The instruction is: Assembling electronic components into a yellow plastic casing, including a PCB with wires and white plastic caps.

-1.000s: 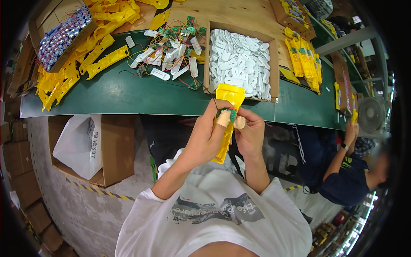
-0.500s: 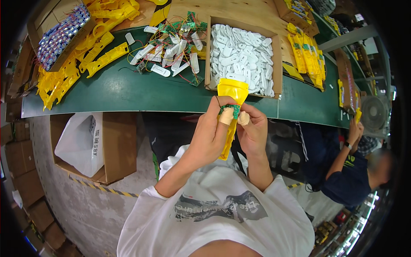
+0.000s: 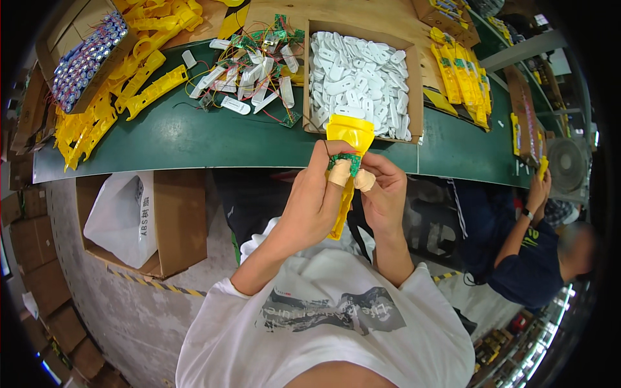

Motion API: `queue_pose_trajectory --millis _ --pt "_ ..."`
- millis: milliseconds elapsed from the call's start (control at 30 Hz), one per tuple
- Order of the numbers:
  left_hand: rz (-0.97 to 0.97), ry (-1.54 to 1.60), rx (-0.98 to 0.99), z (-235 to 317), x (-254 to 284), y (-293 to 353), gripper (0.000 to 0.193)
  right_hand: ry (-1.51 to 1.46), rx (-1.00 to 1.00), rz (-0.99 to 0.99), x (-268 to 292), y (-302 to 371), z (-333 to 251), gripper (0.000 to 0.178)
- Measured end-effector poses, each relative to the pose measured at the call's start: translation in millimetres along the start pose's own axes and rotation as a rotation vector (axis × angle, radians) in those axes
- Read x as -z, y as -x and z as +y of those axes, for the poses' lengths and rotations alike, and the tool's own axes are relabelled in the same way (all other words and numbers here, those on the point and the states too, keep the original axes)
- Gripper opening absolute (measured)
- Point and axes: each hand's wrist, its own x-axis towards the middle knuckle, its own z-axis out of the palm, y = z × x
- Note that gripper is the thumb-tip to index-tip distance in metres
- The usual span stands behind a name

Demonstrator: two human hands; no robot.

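Left hand: the left hand (image 3: 310, 204) is pinching a yellow housing (image 3: 350, 132), its covered thumb lying over a small green circuit board (image 3: 354, 167).
Right hand: the right hand (image 3: 386, 194) is closing thumb and curled fingers at the board's other side; what exactly its fingertips are gripping is hidden.
Housing: it is standing lengthwise between the palms, its flared end pointing away from the body and its narrow end reaching down toward the white shirt (image 3: 323, 278).
Near edge: the hands are hovering around the front edge of the green table (image 3: 226, 145); in this view the flared end is overlapping the near wall of a carton (image 3: 415, 90).
Carton: its walls are enclosing a pile of flat white pieces (image 3: 359, 77).
Room leftward: a broad bare green strip is running along the front edge, below a tangle of wired boards and white pieces (image 3: 259, 71).
Room rightward: a narrower green stretch is showing between the carton and some stacked yellow housings (image 3: 462, 77).
Far left: loose yellow shells (image 3: 155, 90) are lying beside a box of blue cells (image 3: 90, 61).
Below: an open floor box (image 3: 181, 226) is holding a white bag (image 3: 123, 220).
Far right: a co-worker (image 3: 527, 265) is sitting near a fan (image 3: 568, 165).
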Motion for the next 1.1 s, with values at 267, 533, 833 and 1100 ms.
queue_pose_trajectory --millis 267,533,833,1100 --pt "-0.078 -0.067 -0.118 -6.0 4.5 -2.9 0.019 -0.047 -0.041 0.007 1.5 0.4 -1.5 0.043" --pt "-0.056 0.023 -0.014 14.0 4.6 1.4 0.02 0.008 -0.001 0.071 -15.0 2.2 0.4 0.063" --pt "-0.03 0.103 0.036 14.1 12.7 -0.7 0.018 -0.009 -0.024 -0.028 -19.4 -3.0 -6.9 0.075" --pt "-0.088 0.123 0.074 5.2 18.2 -1.5 0.016 0.147 -0.057 -0.018 -21.0 -5.2 -14.8 0.076"
